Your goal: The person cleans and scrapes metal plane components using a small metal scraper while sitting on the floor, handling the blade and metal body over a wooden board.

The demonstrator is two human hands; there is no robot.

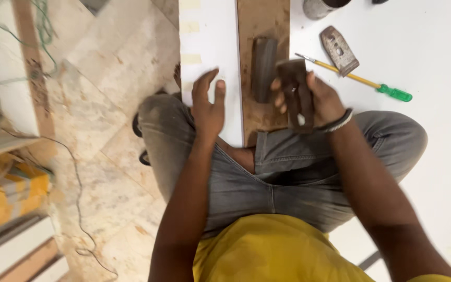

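Right hand [309,102] has a closed grip on a dark block [294,91] just right of the brown board [263,26]; left hand [208,104] lies flat, grip wide, on the white panel [210,42] left of it. I'd keep that palm pressing firmly.

Green-handled screwdriver [358,78] beside a metal blade [339,49]; grey cup [317,8]; green cord [43,31].

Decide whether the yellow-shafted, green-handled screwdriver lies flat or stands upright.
Flat. The yellow-shafted, green-handled screwdriver lies full length on the white board, beside the right hand.
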